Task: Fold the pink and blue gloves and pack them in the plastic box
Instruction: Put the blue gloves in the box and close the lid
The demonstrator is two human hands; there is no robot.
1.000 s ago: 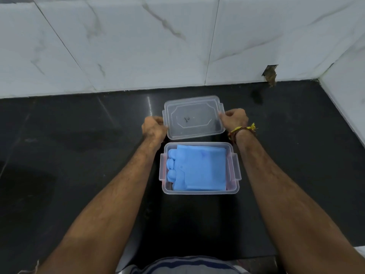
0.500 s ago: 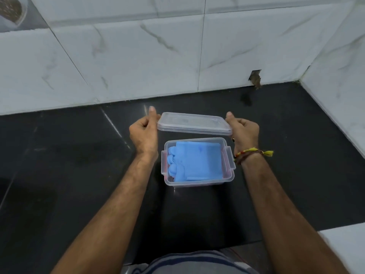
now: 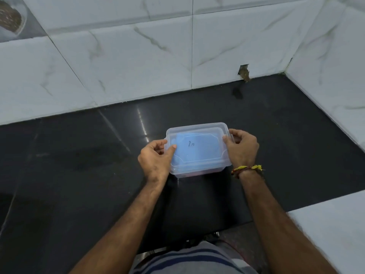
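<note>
Head view:
Counter (image 3: 79,175): black, glossy; back edge meets the tiled wall (image 3: 138,62), right edge a second tiled wall; open surface on all sides of the box, widest to the left.
Box (image 3: 197,172): clear plastic, mid-counter, well off every edge.
Lid (image 3: 199,143): lies on the box, edges roughly aligned; whether latched, cannot tell.
Gloves (image 3: 195,153): blue one visible through the lid; pink shows only as a trace at the front wall.
Left hand (image 3: 156,161): fingers curled, pinching the lid's left edge, thumb on top.
Right hand (image 3: 242,148): fingers curled, pinching the lid's right edge.
</note>
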